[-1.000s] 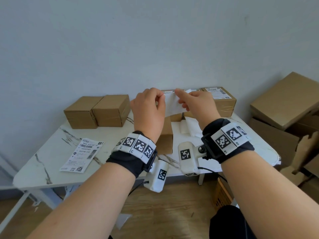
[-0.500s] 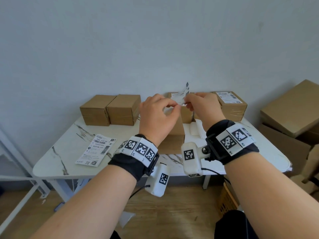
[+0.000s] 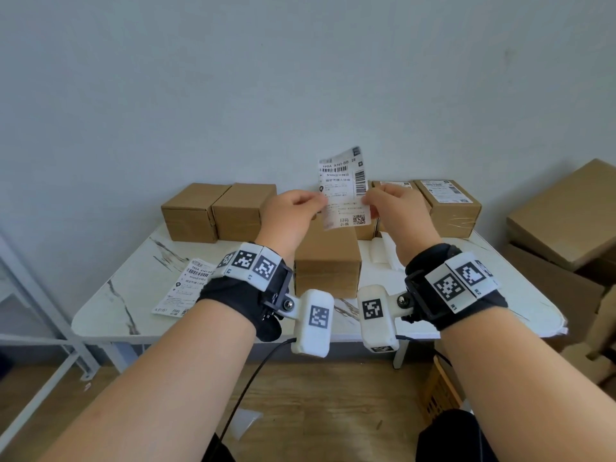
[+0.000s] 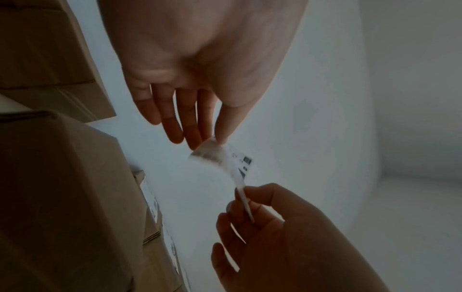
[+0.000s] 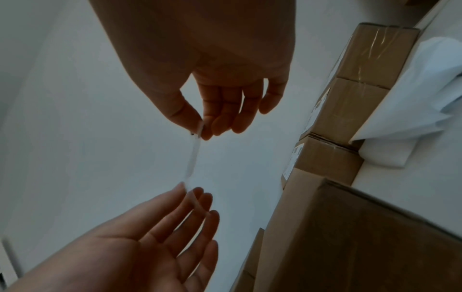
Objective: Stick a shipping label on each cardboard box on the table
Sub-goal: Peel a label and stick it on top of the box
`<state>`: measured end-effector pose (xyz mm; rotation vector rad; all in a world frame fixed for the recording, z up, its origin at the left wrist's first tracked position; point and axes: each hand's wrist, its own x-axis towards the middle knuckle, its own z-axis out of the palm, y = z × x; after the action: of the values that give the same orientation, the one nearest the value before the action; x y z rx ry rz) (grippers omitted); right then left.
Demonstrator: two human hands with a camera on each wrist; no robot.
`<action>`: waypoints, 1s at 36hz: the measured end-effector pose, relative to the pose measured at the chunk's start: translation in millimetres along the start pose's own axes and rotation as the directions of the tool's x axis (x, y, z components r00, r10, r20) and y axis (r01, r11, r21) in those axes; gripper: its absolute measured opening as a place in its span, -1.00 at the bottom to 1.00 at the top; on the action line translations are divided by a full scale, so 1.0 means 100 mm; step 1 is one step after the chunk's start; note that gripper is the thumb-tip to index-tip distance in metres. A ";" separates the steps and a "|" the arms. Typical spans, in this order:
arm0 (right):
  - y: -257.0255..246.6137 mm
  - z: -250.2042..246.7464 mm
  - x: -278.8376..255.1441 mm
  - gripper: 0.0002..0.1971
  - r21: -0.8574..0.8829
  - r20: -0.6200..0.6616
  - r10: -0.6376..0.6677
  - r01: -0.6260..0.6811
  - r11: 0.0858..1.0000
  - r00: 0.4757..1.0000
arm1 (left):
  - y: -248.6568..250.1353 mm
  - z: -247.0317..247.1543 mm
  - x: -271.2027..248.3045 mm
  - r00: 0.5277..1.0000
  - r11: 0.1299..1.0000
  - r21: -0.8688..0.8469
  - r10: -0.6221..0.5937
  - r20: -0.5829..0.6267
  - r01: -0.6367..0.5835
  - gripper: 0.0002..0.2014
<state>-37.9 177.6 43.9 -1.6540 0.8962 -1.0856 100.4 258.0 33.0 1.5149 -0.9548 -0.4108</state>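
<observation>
I hold a white shipping label (image 3: 345, 191) upright in the air, printed side toward me. My left hand (image 3: 316, 208) pinches its left edge and my right hand (image 3: 370, 201) pinches its right edge. The left wrist view shows thumb and forefinger on the curled label (image 4: 225, 160). From the right wrist the label (image 5: 192, 158) appears edge-on between both hands. Below the hands a plain cardboard box (image 3: 328, 261) stands mid-table. Two plain boxes (image 3: 190, 211) (image 3: 245, 208) sit at the back left. A labelled box (image 3: 450, 208) sits at the back right.
Another shipping label (image 3: 186, 288) lies flat on the left of the white marble table (image 3: 133, 315). White backing sheets (image 3: 383, 250) lie right of the middle box. Large cardboard boxes (image 3: 566, 208) are stacked beyond the table's right end. A wall stands close behind.
The label has come up from between my close-set fingers and now stands upright, print toward me. My hands have moved apart to its side edges.
</observation>
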 end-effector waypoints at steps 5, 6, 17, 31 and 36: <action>0.10 0.01 0.01 -0.81 -0.006 0.029 -0.021 0.021 1.000 0.999 | -0.02 -0.02 0.03 0.999 1.000 0.000 0.014 -0.035 -0.014 -0.82; 0.11 0.01 0.01 -0.80 -0.017 0.033 -0.022 0.023 1.000 0.999 | -0.02 -0.03 0.03 0.999 1.000 -0.002 0.004 -0.035 -0.004 -0.83; 0.33 0.09 0.05 -0.69 -0.248 0.065 0.004 0.013 0.969 0.998 | -0.21 -0.02 0.16 0.994 0.990 0.129 -0.054 -0.093 0.065 -0.70; 0.52 0.22 0.11 -0.68 -0.374 0.098 0.059 -0.019 0.927 0.993 | -0.46 0.02 0.20 0.992 0.943 0.320 -0.059 -0.109 0.091 -0.64; 0.54 0.25 0.13 -0.68 -0.377 0.111 0.062 -0.016 0.926 0.992 | -0.47 0.00 0.20 0.992 0.951 0.291 -0.075 -0.106 0.103 -0.64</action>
<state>-14.1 157.4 -8.1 -1.9825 1.1018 -0.8084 127.9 239.3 -5.3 1.8387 -0.9045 -0.2653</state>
